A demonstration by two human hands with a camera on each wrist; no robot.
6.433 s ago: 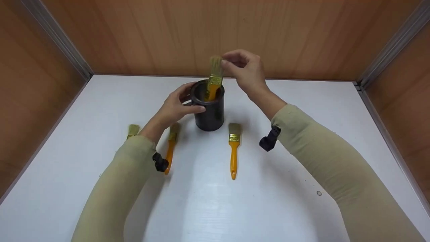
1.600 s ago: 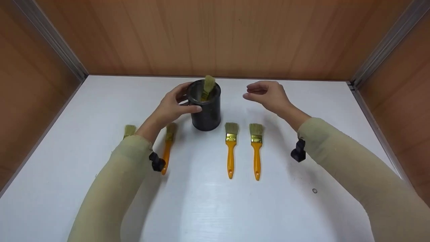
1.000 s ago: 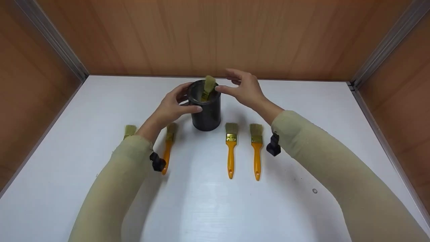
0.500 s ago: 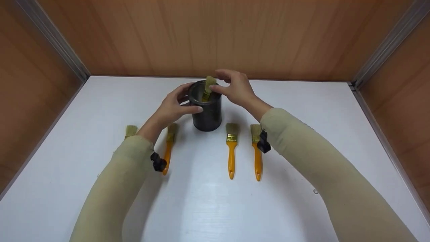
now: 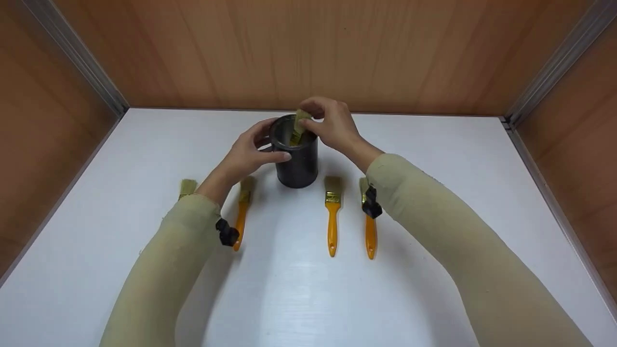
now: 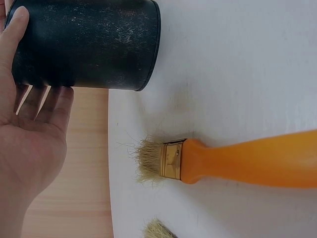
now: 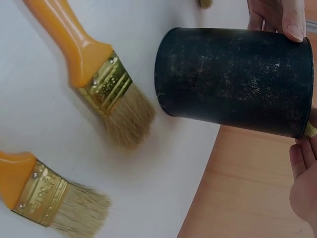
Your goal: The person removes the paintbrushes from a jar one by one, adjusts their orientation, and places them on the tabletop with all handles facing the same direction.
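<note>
I see my left hand (image 5: 246, 156) wrapped around the left side of the black cup (image 5: 295, 154), thumb across its near face and fingers curled round the far side, so it grips the cup, which stands upright on the white tabletop (image 5: 299, 289) toward the far middle. In the left wrist view that same hand (image 6: 29, 129) lies against the cup's dark wall (image 6: 84, 44), thumb on top.

My right hand (image 5: 330, 125) is at the cup's rim, thumb and fingertips pinching the pale bristles of the brush in the cup (image 5: 300, 126). That brush stands handle down inside, tilted slightly, with its bristle end poking above the rim. The right wrist view shows only a sliver of bristle at the rim and the edge of my right hand (image 7: 304, 183) beside it.

On the tabletop, four more orange-handled brushes lie with bristles pointing to the far side. The centre brush (image 5: 332, 217) lies just near and right of the cup. The right brush (image 5: 369, 231) lies parallel beside it, its bristle end partly hidden by my right sleeve. The left brush (image 5: 242, 207) lies just near and left of the cup, beside my left wrist. The far-left brush (image 5: 188, 187) shows only its bristles; my left sleeve covers the rest.
</note>
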